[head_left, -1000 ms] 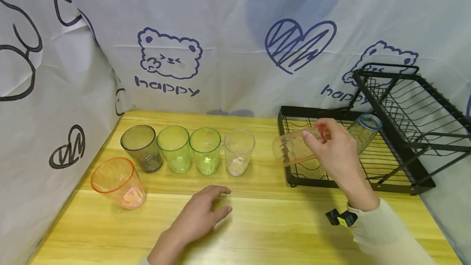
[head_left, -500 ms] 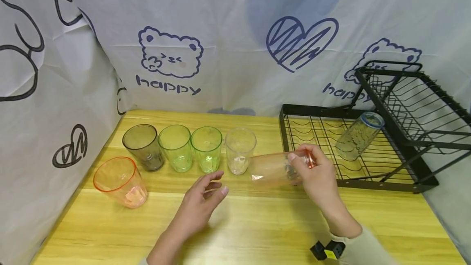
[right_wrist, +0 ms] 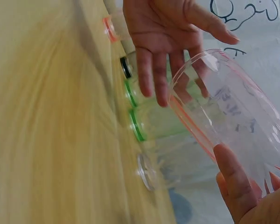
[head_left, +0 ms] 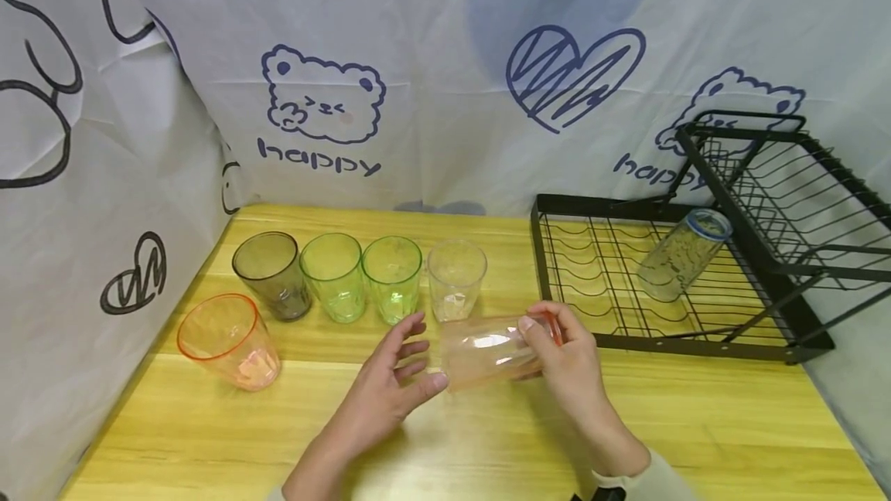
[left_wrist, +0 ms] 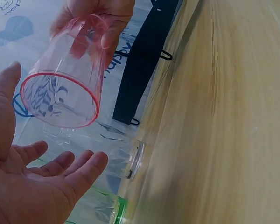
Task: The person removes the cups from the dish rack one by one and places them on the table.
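Note:
A clear pink drinking glass (head_left: 483,354) is held sideways above the table in front of the row of glasses. My right hand (head_left: 574,369) grips its right end, thumb on the near side and fingers round the back. Spread fingers show on my left hand (head_left: 379,397), just left of the glass's other end, and it holds nothing. In the left wrist view a red-edged round end of the glass (left_wrist: 67,86) faces my left palm. A small gap between that end and my left fingers appears in the right wrist view.
Behind the hands stand a grey glass (head_left: 274,277), two green glasses (head_left: 332,277) and a colourless glass (head_left: 455,277) in a row. An orange-rimmed glass (head_left: 233,342) stands front left. A black wire rack (head_left: 592,253) at right holds a tilted blue-rimmed glass (head_left: 678,257).
My right hand has brought the pink glass from over the rack leftward and nearer to me. My left hand has shifted slightly and its fingers have turned up toward the glass.

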### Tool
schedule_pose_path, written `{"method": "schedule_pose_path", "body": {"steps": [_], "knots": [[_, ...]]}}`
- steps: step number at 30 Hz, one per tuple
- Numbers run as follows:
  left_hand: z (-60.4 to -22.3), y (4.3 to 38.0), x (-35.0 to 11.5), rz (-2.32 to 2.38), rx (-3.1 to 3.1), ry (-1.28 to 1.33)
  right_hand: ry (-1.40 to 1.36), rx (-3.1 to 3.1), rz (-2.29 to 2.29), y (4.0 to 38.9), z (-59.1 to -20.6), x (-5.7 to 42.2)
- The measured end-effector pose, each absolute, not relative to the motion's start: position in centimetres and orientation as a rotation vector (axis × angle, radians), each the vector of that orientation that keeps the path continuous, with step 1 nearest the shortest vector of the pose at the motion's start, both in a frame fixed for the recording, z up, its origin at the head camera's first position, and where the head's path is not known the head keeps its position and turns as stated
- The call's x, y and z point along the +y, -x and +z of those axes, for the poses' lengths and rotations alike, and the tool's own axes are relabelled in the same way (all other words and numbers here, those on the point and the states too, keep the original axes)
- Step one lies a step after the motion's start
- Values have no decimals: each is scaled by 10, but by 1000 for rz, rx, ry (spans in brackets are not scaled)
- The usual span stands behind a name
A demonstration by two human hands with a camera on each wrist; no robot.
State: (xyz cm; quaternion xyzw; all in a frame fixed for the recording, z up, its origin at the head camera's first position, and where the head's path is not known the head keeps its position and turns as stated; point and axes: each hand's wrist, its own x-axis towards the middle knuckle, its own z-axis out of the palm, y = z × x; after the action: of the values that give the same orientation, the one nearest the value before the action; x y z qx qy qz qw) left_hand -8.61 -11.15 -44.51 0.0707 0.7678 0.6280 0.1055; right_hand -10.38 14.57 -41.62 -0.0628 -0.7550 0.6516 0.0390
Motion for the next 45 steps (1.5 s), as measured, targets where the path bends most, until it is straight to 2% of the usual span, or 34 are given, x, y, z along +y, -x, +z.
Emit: {"method": "schedule_pose_path", "body": {"steps": [9, 25, 45], "knots": [[-438, 82, -115, 1848, 2224, -271, 238, -2203, 2265, 100, -423, 131], [-430, 78, -112, 1809, 2250, -308, 248, -2156, 2348, 96, -427, 124], [-421, 76, -110, 1721, 2331, -376, 342, -1864, 2659, 93, -438, 118]]}}
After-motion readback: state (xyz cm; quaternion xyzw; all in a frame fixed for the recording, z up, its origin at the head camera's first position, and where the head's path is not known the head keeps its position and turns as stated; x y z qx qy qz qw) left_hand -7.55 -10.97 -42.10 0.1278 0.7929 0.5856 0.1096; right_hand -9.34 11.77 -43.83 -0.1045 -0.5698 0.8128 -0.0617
